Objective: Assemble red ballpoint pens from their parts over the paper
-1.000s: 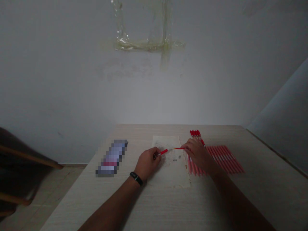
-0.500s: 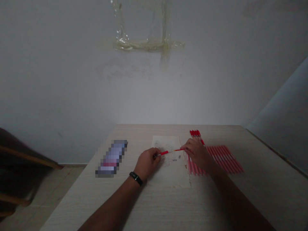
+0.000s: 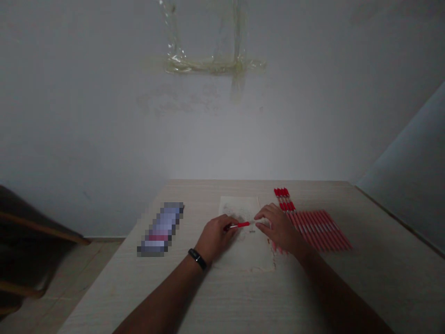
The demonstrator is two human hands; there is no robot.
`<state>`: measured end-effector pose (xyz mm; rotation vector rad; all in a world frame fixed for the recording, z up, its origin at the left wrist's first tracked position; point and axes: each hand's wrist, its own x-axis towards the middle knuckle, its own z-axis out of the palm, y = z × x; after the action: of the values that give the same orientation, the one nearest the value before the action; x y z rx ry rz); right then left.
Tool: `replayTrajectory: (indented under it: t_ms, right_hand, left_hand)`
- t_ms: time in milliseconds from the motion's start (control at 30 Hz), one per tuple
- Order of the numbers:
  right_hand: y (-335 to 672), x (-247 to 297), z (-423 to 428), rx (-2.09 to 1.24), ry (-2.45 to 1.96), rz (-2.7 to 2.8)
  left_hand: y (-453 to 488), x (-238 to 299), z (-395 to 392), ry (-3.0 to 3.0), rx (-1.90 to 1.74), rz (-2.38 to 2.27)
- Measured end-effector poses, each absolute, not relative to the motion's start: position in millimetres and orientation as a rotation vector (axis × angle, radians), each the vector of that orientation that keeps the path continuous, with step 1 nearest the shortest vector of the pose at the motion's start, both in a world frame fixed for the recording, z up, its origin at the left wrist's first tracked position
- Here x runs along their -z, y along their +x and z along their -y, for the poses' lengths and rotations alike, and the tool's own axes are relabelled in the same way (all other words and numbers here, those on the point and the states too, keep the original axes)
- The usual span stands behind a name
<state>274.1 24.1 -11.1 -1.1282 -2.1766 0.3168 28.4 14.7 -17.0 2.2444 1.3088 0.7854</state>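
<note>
My left hand (image 3: 217, 234), closed, grips a pen barrel with a red grip section (image 3: 243, 224) pointing right. Just beyond that end is my right hand (image 3: 278, 228), its thumb and forefinger parted; I cannot make out anything between them. Below both lies a sheet of paper (image 3: 243, 255) with faint marks. A tiny grey piece (image 3: 252, 231) rests on it under the pen's tip. Beside and partly behind my right hand are red pen barrels (image 3: 323, 229) laid side by side, with several red grip parts (image 3: 281, 192) at their far left.
A blurred-out flat object, perhaps a phone (image 3: 162, 229), lies on the left of the pale wooden table (image 3: 215, 306). The table's far edge meets a grey wall (image 3: 257, 144) with yellowed tape (image 3: 208, 67). Dark wooden furniture (image 3: 28, 250) stands at the lower left.
The thin red refill held by my right hand at the pen's end is no longer seen. My right fingers have parted and moved left; the pen shifted slightly right and down.
</note>
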Motion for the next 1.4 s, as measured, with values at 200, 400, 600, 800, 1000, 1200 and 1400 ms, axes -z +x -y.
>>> replayTrajectory:
  t_ms: [200, 400, 600, 800, 1000, 1200, 1400]
  right_hand:
    - [273, 17, -26, -0.291, -1.076, 2.234]
    - [265, 16, -21, -0.324, -1.102, 2.175]
    - [266, 19, -22, -0.295, -1.175, 2.167]
    - [268, 23, -23, -0.211, -1.188, 2.337]
    - [264, 17, -19, -0.142, -1.221, 2.402]
    - [270, 20, -25, -0.19, -1.256, 2.274]
    - [275, 24, -26, -0.321, -1.242, 2.131]
  left_hand:
    - [29, 17, -15, 2.261, -0.776, -1.287]
    - [29, 15, -14, 2.28, -0.766, -1.279]
    - [30, 14, -14, 2.249, -0.786, -1.318]
    - [28, 15, -15, 2.214, -0.762, -1.397]
    - [28, 15, -15, 2.208, -0.728, -1.43]
    - [27, 17, -15, 2.216, -0.721, -1.433]
    - [28, 17, -15, 2.233, -0.722, -1.406]
